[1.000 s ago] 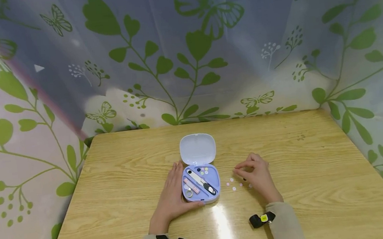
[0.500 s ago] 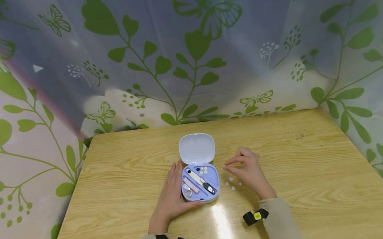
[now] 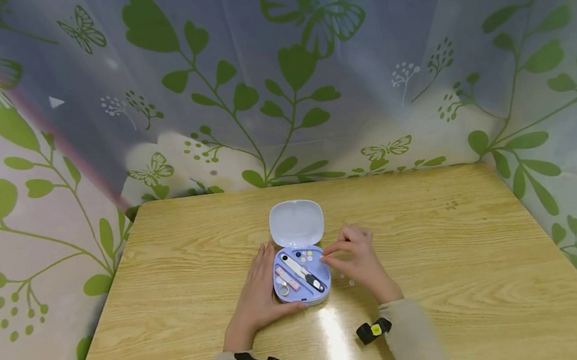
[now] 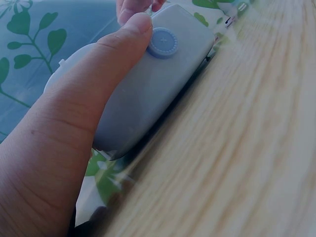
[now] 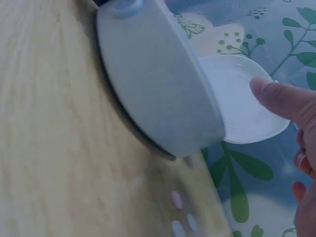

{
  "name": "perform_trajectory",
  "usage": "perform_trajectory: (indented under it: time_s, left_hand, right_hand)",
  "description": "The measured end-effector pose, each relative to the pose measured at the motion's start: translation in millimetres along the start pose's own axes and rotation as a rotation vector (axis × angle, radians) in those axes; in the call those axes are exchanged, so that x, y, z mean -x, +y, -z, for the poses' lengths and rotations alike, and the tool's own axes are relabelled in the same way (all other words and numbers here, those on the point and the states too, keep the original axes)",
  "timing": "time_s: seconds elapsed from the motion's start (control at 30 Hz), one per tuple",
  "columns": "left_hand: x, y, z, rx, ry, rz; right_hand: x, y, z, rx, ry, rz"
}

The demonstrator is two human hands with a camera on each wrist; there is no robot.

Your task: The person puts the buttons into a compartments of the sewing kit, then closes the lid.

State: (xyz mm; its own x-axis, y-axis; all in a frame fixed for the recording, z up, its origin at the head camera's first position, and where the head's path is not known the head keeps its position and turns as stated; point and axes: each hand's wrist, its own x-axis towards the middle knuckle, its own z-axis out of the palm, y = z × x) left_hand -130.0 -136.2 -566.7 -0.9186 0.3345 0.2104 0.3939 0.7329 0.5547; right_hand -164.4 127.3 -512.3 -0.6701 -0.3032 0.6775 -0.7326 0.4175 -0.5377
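An open lilac sewing box stands on the table, its pale lid tipped back. My left hand rests against the box's left side with straight fingers, the thumb along its front; the left wrist view shows that thumb beside a round catch. Over the right rim of the box my right hand pinches a tiny button, mostly hidden by the fingertips. Several small buttons sit in the upper compartment. A white-and-black folding tool lies diagonally in the middle, beside a pink strip and a metal ring.
Loose pale buttons lie on the wooden table just right of the box, partly hidden by the right hand. A leaf-and-butterfly printed curtain hangs behind the table's far edge and along both sides.
My right hand has moved left from above the loose buttons to the box's right rim, thumb and forefinger still pinched together. The left hand stays at the box.
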Motion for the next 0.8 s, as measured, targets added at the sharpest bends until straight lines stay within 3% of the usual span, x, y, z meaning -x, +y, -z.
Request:
perform_trajectory:
  time_s: [0.17,0.8]
  left_hand:
    - [-0.1,-0.1,0.4,-0.003,-0.006,-0.002]
    - [0.8,1.8,1.4,-0.018,-0.015,0.008]
  right_hand:
    - [3.1,2.9,-9.3,-0.006,-0.021,0.018]
    - [15.3,12.7,-27.3,-0.050,-0.093,-0.163]
